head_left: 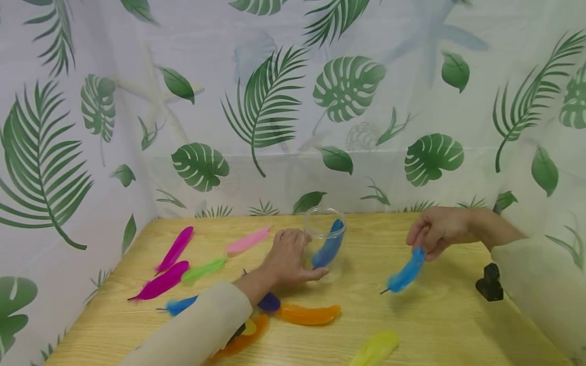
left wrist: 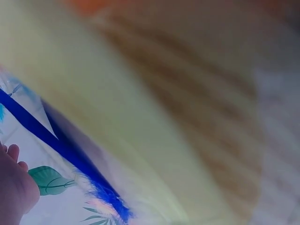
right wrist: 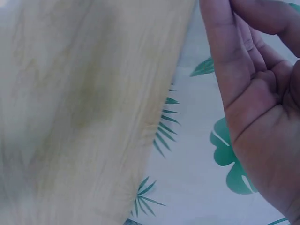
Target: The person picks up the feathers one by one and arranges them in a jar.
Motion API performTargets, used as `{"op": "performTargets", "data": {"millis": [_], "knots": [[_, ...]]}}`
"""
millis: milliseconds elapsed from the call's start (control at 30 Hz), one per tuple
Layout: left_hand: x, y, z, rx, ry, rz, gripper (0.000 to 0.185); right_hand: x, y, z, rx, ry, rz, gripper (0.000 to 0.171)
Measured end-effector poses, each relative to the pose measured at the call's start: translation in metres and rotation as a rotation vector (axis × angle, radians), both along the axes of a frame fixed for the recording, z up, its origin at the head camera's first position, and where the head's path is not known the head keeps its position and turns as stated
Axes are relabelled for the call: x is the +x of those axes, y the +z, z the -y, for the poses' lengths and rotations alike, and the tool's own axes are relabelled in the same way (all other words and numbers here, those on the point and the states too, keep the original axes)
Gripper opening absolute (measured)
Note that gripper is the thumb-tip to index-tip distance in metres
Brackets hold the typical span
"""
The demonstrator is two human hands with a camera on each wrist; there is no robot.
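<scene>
A clear plastic jar (head_left: 324, 236) stands near the back of the wooden table with a blue feather inside it. My left hand (head_left: 287, 256) holds the jar from its left side, thumb across the front near the base and fingers behind. Over the table to the right, my right hand (head_left: 439, 231) pinches the upper end of another blue feather (head_left: 406, 270), whose quill points down to the left. The right wrist view shows the right palm (right wrist: 262, 108) with the fingers drawn toward the thumb; the pinched feather is out of that frame.
Magenta feathers (head_left: 162, 280), a green feather (head_left: 203, 270) and a pink feather (head_left: 248, 241) lie at left. Purple and orange feathers (head_left: 309, 314) lie by the left forearm, a yellow feather (head_left: 375, 348) at the front. A leaf-print cloth (head_left: 284, 188) stands behind the table.
</scene>
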State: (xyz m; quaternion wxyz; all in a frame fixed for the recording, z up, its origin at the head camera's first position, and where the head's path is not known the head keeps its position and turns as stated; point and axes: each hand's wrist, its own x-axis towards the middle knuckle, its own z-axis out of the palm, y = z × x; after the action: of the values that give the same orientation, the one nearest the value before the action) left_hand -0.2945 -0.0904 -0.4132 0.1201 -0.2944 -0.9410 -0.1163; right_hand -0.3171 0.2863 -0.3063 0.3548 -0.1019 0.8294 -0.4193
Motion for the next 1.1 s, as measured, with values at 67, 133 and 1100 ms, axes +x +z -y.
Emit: {"op": "performTargets", "data": {"millis": [67,133,1100], "knots": [[0.0,0.002,0.0,-0.002,0.0,-0.001,0.077,-0.002,0.006,0.001,-0.007,-0.005,-0.012,0.028],[0.0,0.003,0.001,0.003,0.001,0.001,0.077,-0.003,0.011,0.002,-0.017,-0.014,-0.021,0.028],[-0.001,0.001,0.001,0.009,-0.007,-0.014,0.076,-0.018,0.069,0.029,-0.29,-0.162,-0.195,0.028]]}}
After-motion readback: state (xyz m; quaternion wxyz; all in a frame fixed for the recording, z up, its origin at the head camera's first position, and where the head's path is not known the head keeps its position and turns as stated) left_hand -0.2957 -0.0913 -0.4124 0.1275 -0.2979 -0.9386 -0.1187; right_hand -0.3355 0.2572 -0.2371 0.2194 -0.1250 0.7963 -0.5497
